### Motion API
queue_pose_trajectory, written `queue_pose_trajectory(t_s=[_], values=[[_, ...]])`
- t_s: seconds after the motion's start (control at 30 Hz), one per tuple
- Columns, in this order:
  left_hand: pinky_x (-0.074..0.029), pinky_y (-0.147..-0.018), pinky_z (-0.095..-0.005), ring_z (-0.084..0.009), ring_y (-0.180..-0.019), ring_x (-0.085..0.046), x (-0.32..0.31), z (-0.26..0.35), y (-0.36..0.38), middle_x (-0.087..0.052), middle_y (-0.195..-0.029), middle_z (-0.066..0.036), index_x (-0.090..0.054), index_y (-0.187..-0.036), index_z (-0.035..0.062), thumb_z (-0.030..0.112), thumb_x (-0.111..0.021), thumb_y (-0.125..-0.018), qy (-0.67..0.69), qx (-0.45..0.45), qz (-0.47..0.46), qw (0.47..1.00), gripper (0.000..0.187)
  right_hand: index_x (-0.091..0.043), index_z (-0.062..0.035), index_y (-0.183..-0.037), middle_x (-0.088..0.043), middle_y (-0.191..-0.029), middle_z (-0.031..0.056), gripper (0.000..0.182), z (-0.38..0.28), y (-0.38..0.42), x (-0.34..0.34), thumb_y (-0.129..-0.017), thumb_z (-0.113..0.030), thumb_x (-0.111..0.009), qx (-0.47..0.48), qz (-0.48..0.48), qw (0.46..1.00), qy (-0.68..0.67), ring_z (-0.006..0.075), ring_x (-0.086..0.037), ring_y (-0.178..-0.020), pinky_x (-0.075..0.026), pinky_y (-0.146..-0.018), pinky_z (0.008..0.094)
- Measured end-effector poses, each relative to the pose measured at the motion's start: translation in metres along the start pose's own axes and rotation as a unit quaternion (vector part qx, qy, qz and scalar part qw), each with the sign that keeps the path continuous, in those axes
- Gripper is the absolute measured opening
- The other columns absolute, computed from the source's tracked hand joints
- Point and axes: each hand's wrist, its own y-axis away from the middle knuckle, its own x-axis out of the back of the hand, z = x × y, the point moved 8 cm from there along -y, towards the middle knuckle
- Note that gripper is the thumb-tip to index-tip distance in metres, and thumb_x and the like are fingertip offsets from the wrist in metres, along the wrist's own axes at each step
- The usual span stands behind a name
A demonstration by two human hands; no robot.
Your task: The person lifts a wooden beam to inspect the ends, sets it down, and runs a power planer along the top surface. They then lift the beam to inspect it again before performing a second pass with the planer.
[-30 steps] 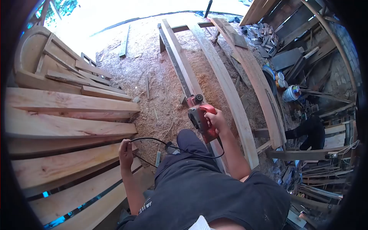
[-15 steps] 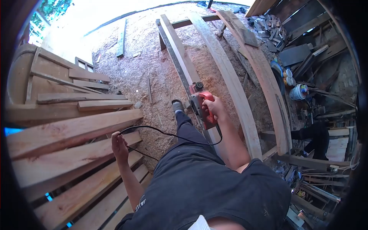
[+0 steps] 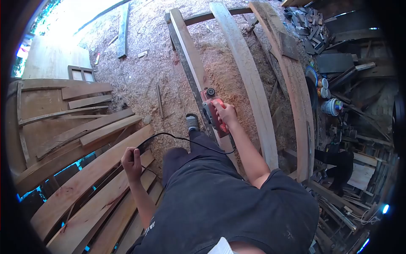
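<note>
My right hand is wrapped round the handle of a red and black power tool, which rests on a long narrow board. A black cord leaves the tool's rear and loops across my legs to my left hand. The fingers of my left hand are closed round the cord, out over the planks on the left. Right of the tool, a pale curved plank lies parallel to the board.
Another curved plank carries a small block. Several planks lie at the left. Buckets and scrap wood are at the right, near another person's dark-clothed leg. Shavings cover the ground.
The view has shifted and turned. My right hand and the tool appear slightly further left, still on the board. My left hand is lower in view, and more of my legs shows.
</note>
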Motion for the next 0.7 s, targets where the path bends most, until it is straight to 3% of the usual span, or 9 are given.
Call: queue_pose_trajectory(t_s=[0.1, 0.2, 0.3, 0.53, 0.7], values=[[-0.031, -0.061, -0.0231, -0.0041, -0.070, -0.039, -0.007, 0.004, -0.013, -0.044, -0.076, 0.006, -0.057, -0.090, 0.0032, 0.013, -0.059, -0.109, -0.009, 0.034, -0.006, 0.999, 0.022, -0.068, -0.0044, -0.089, -0.065, -0.071, 0.0028, 0.037, 0.002, -0.014, -0.004, -0.102, -0.039, -0.066, -0.001, 0.007, 1.000, -0.001, 0.0093, -0.056, -0.047, -0.044, -0.044, 0.0265], [-0.030, -0.060, -0.0232, -0.0040, -0.070, -0.038, -0.010, -0.001, -0.025, -0.043, -0.076, 0.006, -0.057, -0.090, 0.0033, 0.013, -0.059, -0.109, -0.006, 0.058, -0.014, 0.998, 0.022, -0.067, -0.0052, -0.091, -0.066, -0.072, 0.0035, 0.038, 0.010, -0.025, -0.008, -0.105, -0.040, -0.059, -0.025, -0.016, 0.997, -0.073, 0.0106, -0.058, -0.049, -0.045, -0.045, 0.0273], [-0.030, -0.060, -0.0231, -0.0039, -0.070, -0.038, -0.015, -0.005, -0.042, -0.043, -0.076, 0.006, -0.057, -0.090, 0.0032, 0.013, -0.060, -0.109, -0.011, 0.054, -0.026, 0.998, 0.022, -0.067, -0.0054, -0.094, -0.067, -0.073, 0.0037, 0.039, 0.013, -0.028, -0.009, -0.106, -0.041, -0.055, -0.061, -0.019, 0.996, -0.059, 0.0120, -0.059, -0.051, -0.047, -0.046, 0.0283], [-0.034, -0.059, -0.0264, -0.0075, -0.067, -0.043, -0.031, -0.006, -0.091, -0.047, -0.071, 0.002, -0.058, -0.087, 0.0004, 0.013, -0.063, -0.106, 0.004, 0.043, -0.044, 0.998, 0.023, -0.068, -0.0057, -0.093, -0.066, -0.073, 0.0034, 0.037, 0.025, -0.044, -0.011, -0.105, -0.037, -0.052, -0.053, -0.022, 0.997, -0.055, 0.0131, -0.060, -0.052, -0.047, -0.046, 0.0287], [-0.035, -0.059, -0.0266, -0.0077, -0.067, -0.043, -0.041, -0.003, -0.134, -0.047, -0.071, 0.001, -0.058, -0.087, -0.0004, 0.013, -0.063, -0.106, 0.002, 0.028, -0.089, 0.996, 0.024, -0.068, -0.0032, -0.085, -0.068, -0.070, 0.0059, 0.038, 0.011, -0.049, -0.009, -0.099, -0.034, -0.051, -0.035, 0.037, 0.999, 0.010, 0.0139, -0.060, -0.049, -0.049, -0.048, 0.0318]])
